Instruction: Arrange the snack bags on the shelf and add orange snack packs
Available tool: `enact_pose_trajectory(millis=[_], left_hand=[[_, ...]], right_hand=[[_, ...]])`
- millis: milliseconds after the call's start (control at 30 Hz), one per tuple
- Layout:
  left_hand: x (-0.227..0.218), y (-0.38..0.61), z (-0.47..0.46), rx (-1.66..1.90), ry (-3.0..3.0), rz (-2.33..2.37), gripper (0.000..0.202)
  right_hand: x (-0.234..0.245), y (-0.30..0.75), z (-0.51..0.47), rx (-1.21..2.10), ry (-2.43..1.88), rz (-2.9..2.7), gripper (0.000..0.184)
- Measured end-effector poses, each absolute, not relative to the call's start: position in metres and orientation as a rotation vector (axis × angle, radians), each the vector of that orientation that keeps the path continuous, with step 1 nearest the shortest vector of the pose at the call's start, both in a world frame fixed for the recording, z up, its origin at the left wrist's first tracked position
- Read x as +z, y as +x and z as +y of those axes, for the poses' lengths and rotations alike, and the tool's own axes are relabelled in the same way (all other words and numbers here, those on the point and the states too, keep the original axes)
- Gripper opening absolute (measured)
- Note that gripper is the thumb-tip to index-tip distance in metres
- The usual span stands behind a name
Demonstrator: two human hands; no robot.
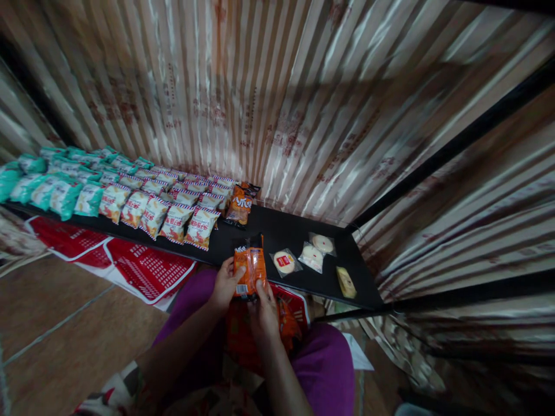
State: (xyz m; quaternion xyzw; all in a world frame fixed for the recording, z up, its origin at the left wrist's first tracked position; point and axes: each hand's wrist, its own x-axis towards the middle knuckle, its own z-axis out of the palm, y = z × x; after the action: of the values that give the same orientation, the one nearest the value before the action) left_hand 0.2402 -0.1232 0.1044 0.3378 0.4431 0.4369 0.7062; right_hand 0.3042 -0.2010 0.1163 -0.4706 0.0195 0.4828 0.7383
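Note:
My left hand and my right hand both grip one orange snack packet, held upright over the front edge of a low black shelf. My fingers are closed on the packet's lower end. Under my hands, on my lap in purple trousers, lies a larger orange bag holding more orange packets. On the shelf behind, two more orange packets stand at the right end of the rows.
Rows of white-and-red snack packets and teal packets fill the shelf's left part. Three clear-wrapped round cakes and a yellow wrapped piece lie at the right. Striped curtain behind; red printed sheets on the tiled floor.

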Motion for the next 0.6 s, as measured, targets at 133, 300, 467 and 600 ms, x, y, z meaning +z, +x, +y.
enact_pose_trajectory(millis=[133,300,467,600], left_hand=[[0.107,0.239,-0.125,1.06,0.863,1.073,0.041],[0.109,0.238,-0.128,1.124,0.979,1.163,0.03],[0.111,0.235,-0.133,1.079,1.01,1.138,0.019],[0.12,0.231,-0.139,1.003,0.968,1.055,0.019]], right_hand=[[0.123,0.3,-0.203,0.977,-1.077,0.054,0.068],[0.125,0.296,-0.206,0.919,-1.123,-0.012,0.077],[0.117,0.298,-0.211,0.819,-1.26,-0.122,0.069],[0.115,0.297,-0.217,0.755,-1.364,-0.305,0.058]])
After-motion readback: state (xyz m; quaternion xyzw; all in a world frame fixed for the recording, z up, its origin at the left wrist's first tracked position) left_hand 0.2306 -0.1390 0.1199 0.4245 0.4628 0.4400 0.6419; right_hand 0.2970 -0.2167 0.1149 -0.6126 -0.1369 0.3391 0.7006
